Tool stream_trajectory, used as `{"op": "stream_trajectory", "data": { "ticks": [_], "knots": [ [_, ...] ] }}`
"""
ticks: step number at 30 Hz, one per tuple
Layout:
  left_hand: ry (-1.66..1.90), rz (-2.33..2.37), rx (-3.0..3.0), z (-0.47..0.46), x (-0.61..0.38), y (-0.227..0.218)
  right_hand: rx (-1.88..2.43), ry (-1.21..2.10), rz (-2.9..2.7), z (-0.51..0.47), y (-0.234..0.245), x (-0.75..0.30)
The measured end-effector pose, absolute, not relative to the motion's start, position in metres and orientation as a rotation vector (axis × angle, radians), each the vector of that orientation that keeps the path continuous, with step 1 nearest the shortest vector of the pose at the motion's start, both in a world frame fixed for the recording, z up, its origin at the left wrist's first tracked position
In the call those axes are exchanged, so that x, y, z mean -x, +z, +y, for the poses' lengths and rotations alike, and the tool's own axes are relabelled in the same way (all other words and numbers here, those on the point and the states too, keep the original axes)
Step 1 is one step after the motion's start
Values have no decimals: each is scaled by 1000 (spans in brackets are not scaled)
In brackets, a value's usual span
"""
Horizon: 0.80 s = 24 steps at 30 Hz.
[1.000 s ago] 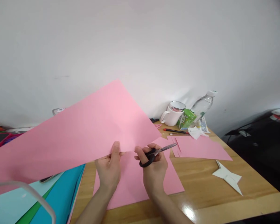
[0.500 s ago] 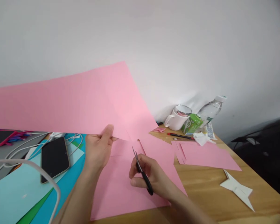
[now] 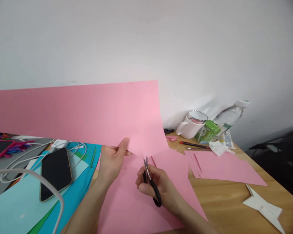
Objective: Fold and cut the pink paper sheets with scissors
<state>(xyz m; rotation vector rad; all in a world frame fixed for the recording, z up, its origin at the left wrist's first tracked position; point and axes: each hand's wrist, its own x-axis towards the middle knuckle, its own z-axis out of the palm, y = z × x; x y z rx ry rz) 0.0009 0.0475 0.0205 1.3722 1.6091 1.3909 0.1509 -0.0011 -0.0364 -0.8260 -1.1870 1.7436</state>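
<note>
I've got the left hand point(image 3: 111, 164) pinching the big pink sheet point(image 3: 100, 113), thumb on the near face, right at its lower edge. The sheet is up in the air before the pale wall point(image 3: 112, 39), running out past the left side of my view. And here's the right hand point(image 3: 162, 185), closed around the black handles of the scissors point(image 3: 156, 192), blades slightly parted, tips up at that lower edge! Touching the paper? From my seat I can't quite tell; tips and edge overlap.

Under both hands, more pink paper point(image 3: 134, 204) lies flat on the wooden table point(image 3: 219, 198). Over on my left, a phone point(image 3: 56, 174) rests on light blue paper point(image 3: 9, 208), with a thick white cable point(image 3: 61, 208) arching across the foreground.

Out right it's crowded: white mug point(image 3: 190, 127), green carton point(image 3: 207, 131) and water bottle point(image 3: 229, 114) near the wall, a crumpled tissue point(image 3: 219, 148) in front of the carton, a red-and-black pen point(image 3: 194, 145) just beside it. Nearer me lie smaller pink pieces point(image 3: 229, 167), then a folded white paper star point(image 3: 263, 206).
</note>
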Motion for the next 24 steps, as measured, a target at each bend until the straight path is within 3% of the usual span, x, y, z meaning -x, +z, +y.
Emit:
{"op": "stream_trajectory", "data": {
  "ticks": [24],
  "knots": [
    [1295, 1659, -1474, 46, -13, 15, 953, 1723, -1136, -3, -36, -159]
  ]
}}
